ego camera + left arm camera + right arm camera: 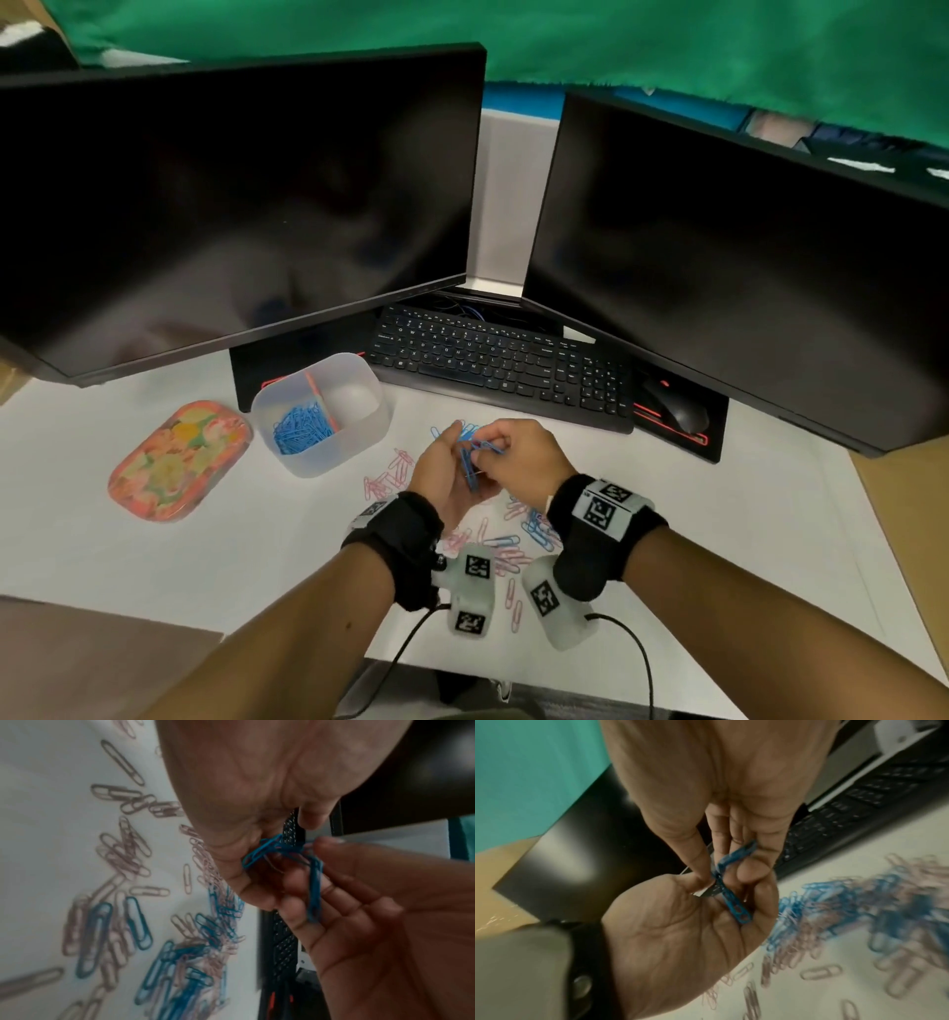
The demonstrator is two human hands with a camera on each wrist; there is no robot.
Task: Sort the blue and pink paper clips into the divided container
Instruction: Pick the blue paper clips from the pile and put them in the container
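Two dark monitors, the left one [231, 205] and the right one [744, 267], fill the far side of the white desk [154, 539], with a black keyboard [503, 360] between and below them and a mouse [678, 411] at the keyboard's 3 o'clock. At 9 o'clock from the hands lies a floral lid [179, 460], and just beside it, toward 3 o'clock, stands the clear divided container [321, 411]: its left compartment holds a heap of blue clips [300, 429], while the right compartment looks bare as far as the head view shows. Loose pink clips [387, 475] and a mixed pile [529, 534] of blue and pink ones lie scattered on the desk under and around the wrists, from 9 o'clock round to 5 o'clock of the hands. The left hand [447, 475] is raised palm-up above the desk, fingers curled round a small bunch of blue clips [315, 888] resting in them. The right hand [518, 457] meets it from 3 o'clock, thumb and fingertips pinching tangled blue clips [736, 854] that hook into the left hand's bunch.
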